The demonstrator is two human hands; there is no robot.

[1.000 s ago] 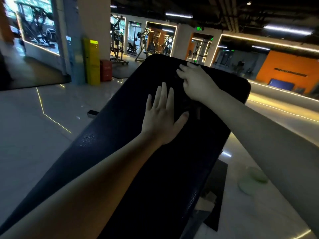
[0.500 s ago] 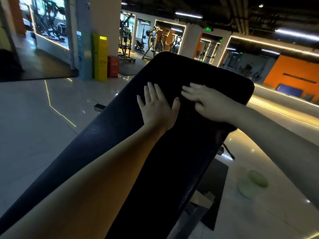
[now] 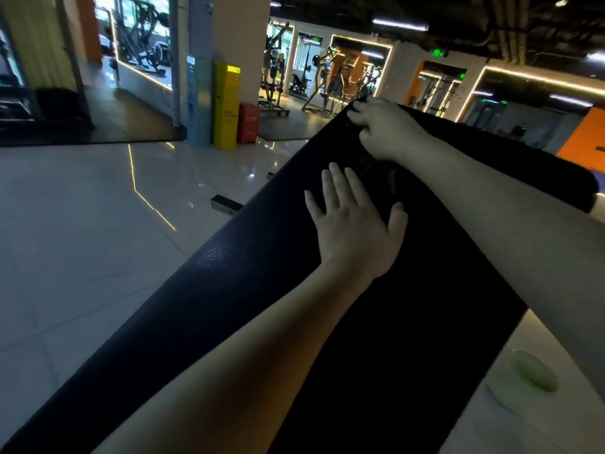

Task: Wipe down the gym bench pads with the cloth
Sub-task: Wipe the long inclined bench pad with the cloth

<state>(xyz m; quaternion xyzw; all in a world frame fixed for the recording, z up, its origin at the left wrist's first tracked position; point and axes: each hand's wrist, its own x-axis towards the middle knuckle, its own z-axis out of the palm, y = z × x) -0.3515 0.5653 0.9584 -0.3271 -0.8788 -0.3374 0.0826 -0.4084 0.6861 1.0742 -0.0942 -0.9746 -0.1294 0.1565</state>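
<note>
A long black gym bench pad [image 3: 229, 306] runs from the lower left up to the upper right. My left hand [image 3: 350, 224] lies flat on its middle with the fingers spread and straight. At the pad's far top edge, my right hand [image 3: 386, 132] has curled fingers that grip a dark cloth [image 3: 376, 173]. The cloth is nearly the same colour as the pad, so I can barely make out its outline below the hand.
Shiny tiled floor lies to the left. A black metal bench foot [image 3: 226, 204] sticks out beside the pad. Two pale green discs [image 3: 530, 375] lie on the floor at right. A yellow kiosk [image 3: 227, 106], a red box [image 3: 248, 122] and gym machines [image 3: 327, 83] stand at the back.
My right hand has slid with the cloth from the middle right of the pad up to its far top edge. My left hand has stayed flat on the pad.
</note>
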